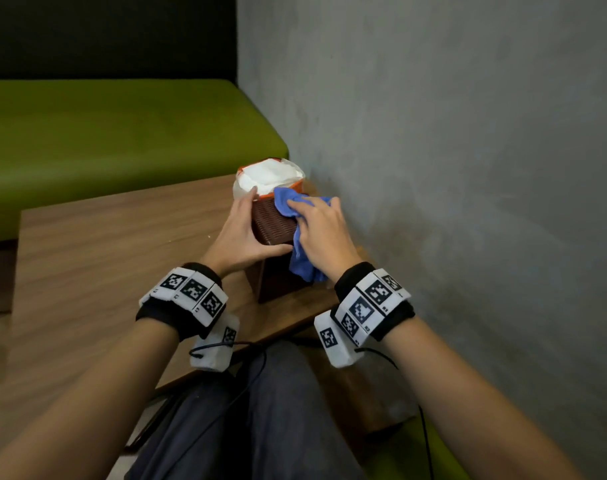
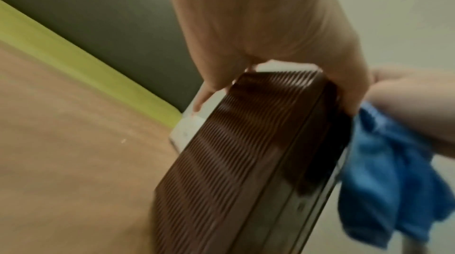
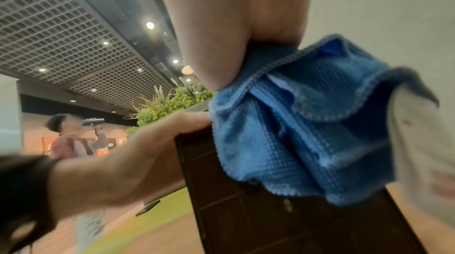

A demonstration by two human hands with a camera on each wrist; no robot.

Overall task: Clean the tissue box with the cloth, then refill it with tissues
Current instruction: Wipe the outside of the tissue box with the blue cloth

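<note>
A brown ribbed tissue box (image 1: 272, 223) stands on end on the wooden table (image 1: 104, 244), close to the wall. My left hand (image 1: 241, 233) grips its left side and near edge, thumb along the front. My right hand (image 1: 317, 230) holds a blue cloth (image 1: 288, 202) against the box's upper face, with part of the cloth hanging down the right side. A white tissue pack (image 1: 267, 176) with orange trim sits just behind the box. In the left wrist view the box (image 2: 234, 161) and the cloth (image 2: 384, 170) fill the frame. The right wrist view shows the cloth (image 3: 295, 131) draped over the box (image 3: 246, 209).
A grey wall (image 1: 451, 168) runs close along the right of the box. A green bench (image 1: 104, 133) lies beyond the table. Cables hang over my lap (image 1: 260, 410). In the right wrist view a person (image 3: 71, 141) stands far off near plants (image 3: 172, 102).
</note>
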